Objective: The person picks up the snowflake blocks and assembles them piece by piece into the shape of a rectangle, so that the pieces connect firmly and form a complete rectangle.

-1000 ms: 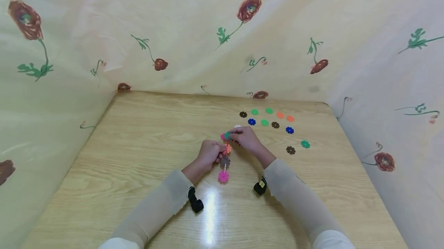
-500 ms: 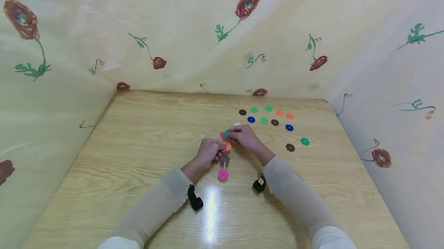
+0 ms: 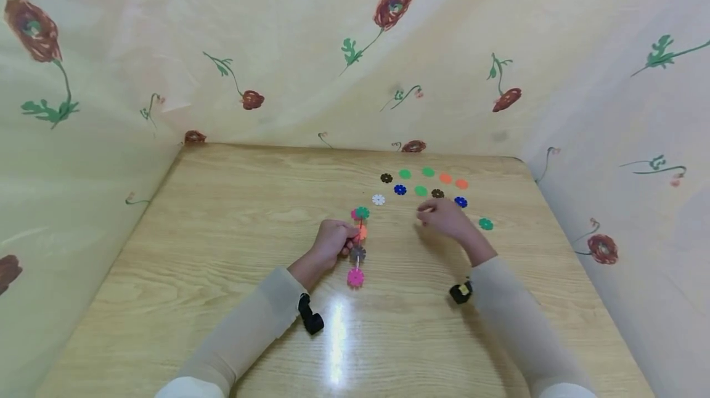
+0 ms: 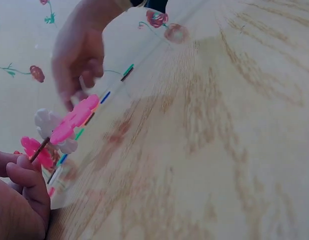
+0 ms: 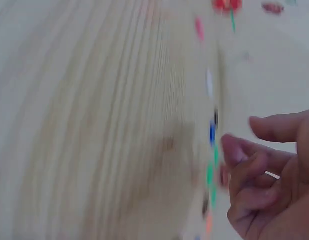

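Note:
My left hand (image 3: 333,244) pinches a chain of interlocking flower-shaped plastic discs by its orange disc (image 3: 362,233). The chain also shows a green disc (image 3: 362,212) at its far end, a grey disc (image 3: 358,254), and a pink disc (image 3: 355,277) nearest me. In the left wrist view, fingers grip the chain low at the left, below a bright pink disc (image 4: 74,120). To the right, my right hand (image 3: 448,218) hovers over the table, holding nothing. Its thumb and fingers (image 5: 244,150) stand apart in the right wrist view, loosely bent.
Several loose discs lie at the back right, among them a white disc (image 3: 378,199), a blue disc (image 3: 400,190), an orange disc (image 3: 461,184) and a green disc (image 3: 485,224). A flower-printed cloth (image 3: 310,47) encloses the wooden table (image 3: 233,213) on its far sides.
My right hand has let go of the green disc on the chain and moved right, towards the loose discs. My left hand keeps its hold with little movement.

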### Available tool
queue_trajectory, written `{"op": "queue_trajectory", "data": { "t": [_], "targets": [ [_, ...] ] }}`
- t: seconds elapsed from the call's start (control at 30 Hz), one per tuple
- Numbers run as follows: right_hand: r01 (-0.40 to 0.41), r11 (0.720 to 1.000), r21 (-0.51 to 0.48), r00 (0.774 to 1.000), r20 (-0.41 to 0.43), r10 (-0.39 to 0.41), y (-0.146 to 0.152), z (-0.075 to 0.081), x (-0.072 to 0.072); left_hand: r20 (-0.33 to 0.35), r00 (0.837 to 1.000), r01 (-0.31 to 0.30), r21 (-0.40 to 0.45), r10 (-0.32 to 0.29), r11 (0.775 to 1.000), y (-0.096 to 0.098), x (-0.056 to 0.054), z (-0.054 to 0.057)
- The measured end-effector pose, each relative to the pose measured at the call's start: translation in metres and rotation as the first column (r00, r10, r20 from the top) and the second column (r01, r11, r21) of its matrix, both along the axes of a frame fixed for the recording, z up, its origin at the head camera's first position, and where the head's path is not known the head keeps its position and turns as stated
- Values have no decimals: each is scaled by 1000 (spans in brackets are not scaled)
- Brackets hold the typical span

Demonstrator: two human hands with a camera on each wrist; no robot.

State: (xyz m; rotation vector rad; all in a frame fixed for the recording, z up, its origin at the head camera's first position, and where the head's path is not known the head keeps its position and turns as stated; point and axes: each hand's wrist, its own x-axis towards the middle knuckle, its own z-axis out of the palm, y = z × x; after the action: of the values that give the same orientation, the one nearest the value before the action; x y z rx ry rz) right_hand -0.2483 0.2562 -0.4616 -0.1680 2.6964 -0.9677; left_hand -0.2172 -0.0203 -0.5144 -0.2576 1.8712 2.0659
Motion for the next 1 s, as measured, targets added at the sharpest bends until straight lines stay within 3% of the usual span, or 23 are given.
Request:
{"op": "queue_trajectory", "data": {
  "t": [0.2,0.33,0.57,0.73,1.0],
  "targets": [
    [-45,961,272,996,-68,66,65,6,16,-1,1000,8,14,-8,1000,-2,-2,-1],
    [-93,947,309,991,-61,117,87,-3,20,-9,1000,7,21,-7,1000,-2,-1,-2],
    [-105,934,341,983,-105,148,88,-11,19,-5,1000,8,33,-8,999,-3,0,0],
    [-93,950,297,987,-101,129,87,-11,21,5,1000,9,50,-10,999,-2,-1,-2],
    [-72,996,57,994,-80,77,68,-17,17,-8,1000,8,58,-8,998,-2,-1,-5]
  ]
}}
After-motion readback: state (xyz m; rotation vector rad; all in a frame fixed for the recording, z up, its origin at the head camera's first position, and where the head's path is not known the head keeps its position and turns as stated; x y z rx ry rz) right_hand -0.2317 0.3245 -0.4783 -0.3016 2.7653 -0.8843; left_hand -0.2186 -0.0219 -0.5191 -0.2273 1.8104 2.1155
